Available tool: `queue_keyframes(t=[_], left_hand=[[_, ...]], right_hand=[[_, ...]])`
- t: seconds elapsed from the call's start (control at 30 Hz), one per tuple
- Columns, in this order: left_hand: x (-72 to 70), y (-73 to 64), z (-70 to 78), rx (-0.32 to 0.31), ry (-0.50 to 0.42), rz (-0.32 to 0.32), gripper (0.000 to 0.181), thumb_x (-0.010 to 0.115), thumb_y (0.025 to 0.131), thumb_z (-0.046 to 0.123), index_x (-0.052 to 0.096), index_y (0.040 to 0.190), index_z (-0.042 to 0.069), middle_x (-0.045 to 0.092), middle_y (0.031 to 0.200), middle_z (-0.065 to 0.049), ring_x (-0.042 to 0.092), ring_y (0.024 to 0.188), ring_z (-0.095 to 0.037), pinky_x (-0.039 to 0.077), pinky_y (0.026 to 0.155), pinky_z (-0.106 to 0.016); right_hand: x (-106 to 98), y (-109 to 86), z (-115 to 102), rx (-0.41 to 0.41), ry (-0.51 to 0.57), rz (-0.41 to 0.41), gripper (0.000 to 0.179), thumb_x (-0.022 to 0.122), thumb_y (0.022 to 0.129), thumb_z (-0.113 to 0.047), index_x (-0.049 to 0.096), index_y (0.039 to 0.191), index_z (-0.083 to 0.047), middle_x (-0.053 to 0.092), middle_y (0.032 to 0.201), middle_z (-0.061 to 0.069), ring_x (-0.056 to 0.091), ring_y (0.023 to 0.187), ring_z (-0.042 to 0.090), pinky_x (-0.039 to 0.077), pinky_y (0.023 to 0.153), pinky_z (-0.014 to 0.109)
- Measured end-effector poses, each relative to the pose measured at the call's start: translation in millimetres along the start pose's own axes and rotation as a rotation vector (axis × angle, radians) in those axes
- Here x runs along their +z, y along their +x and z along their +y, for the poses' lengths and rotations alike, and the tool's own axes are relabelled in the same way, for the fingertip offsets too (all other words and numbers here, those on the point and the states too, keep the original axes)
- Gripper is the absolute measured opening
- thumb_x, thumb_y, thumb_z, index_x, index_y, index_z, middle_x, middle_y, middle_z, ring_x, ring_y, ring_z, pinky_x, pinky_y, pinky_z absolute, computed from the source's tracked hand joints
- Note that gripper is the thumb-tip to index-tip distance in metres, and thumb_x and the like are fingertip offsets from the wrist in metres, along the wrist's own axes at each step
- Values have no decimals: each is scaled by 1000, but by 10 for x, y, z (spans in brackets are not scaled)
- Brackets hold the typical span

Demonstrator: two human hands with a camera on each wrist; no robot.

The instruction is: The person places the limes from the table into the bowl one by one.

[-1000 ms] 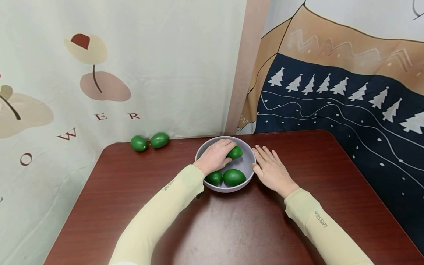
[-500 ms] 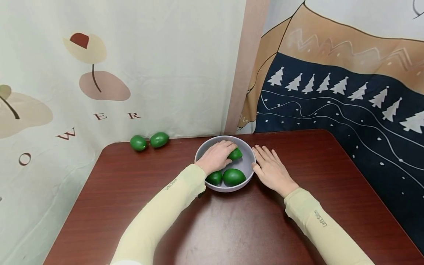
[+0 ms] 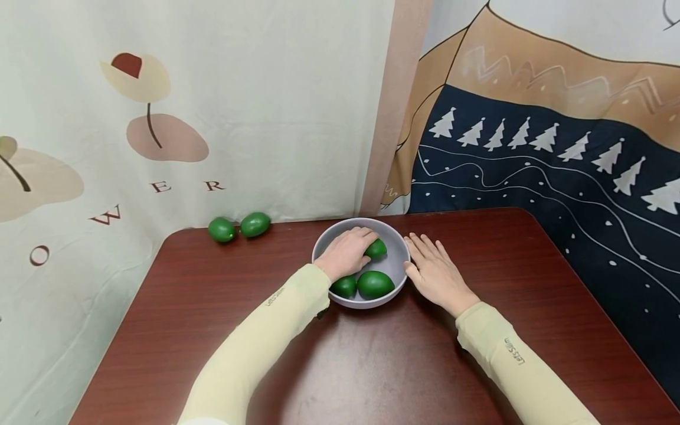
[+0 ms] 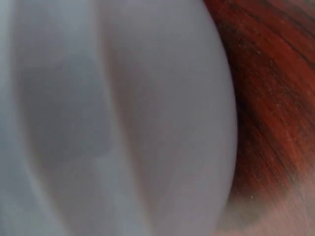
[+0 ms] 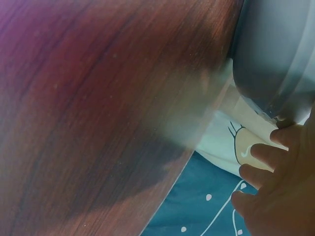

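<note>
While the left grip holds one lime (three in one bowl, two outside), the right grip lies uncurled.

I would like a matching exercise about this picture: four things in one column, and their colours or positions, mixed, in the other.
1. Left hand
2. Bowl
3. Right hand
4. Table

A. purple-grey
B. holding a green fruit
C. reddish brown
D. beside the bowl, fingers straight

Pairs: 1-B, 2-A, 3-D, 4-C
</note>
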State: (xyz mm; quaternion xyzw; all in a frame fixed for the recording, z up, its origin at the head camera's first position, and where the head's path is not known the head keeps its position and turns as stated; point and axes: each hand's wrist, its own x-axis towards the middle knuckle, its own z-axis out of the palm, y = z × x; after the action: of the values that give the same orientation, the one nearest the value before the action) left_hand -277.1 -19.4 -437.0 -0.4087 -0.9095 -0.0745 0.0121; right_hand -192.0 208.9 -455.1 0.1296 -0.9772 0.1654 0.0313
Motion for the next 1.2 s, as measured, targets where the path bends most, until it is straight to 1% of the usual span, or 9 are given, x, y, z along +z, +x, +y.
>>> queue_keyframes(t=[0.27,0.43,0.6,0.7,0.93,1.1,1.2], left_hand=[[-20,-45,10,-1,9,14,53,76,94,19,57,142,4,59,142,-12,56,132,-28,43,113,-39],[-32,-83,5,-18,20,19,54,75,95,21,57,143,6,59,143,-11,56,132,-27,43,113,-39],[-55,-142,-11,-22,2,36,54,74,96,22,56,145,6,59,143,-10,55,133,-27,42,114,-40],[-65,-192,-33,-5,-11,63,54,73,96,22,56,145,6,59,144,-10,54,135,-28,41,115,-40],[-67,-332,-90,40,-31,153,52,72,96,20,57,143,3,58,144,-14,53,136,-31,40,116,-43],[-68,-454,-131,40,-34,213,51,71,96,20,59,142,3,58,145,-15,54,136,-32,41,116,-45],[-73,-520,-145,29,-30,239,50,69,97,23,60,142,4,58,146,-14,53,137,-31,40,116,-44]], right_hand=[[6,-5,2,-9,-3,1,63,43,107,-35,33,161,-4,30,168,16,22,156,39,11,127,55],[-3,-5,-4,-5,-6,0,63,42,107,-35,33,161,-4,30,168,16,22,156,39,11,127,55],[-8,-6,-9,-8,-14,2,63,42,107,-34,33,161,-4,30,167,16,23,156,40,13,126,56],[-7,-7,-11,-10,-17,5,63,42,107,-34,33,161,-4,31,167,17,23,155,39,14,126,56],[-9,-13,-8,-9,-17,9,63,43,106,-35,34,161,-4,31,167,16,24,155,39,14,126,56],[-9,-8,-9,-7,-18,10,63,43,106,-35,34,161,-4,31,167,16,24,155,39,15,126,56],[-7,-12,-12,-8,-12,10,63,43,106,-34,34,161,-4,31,167,16,24,155,39,14,126,56]])
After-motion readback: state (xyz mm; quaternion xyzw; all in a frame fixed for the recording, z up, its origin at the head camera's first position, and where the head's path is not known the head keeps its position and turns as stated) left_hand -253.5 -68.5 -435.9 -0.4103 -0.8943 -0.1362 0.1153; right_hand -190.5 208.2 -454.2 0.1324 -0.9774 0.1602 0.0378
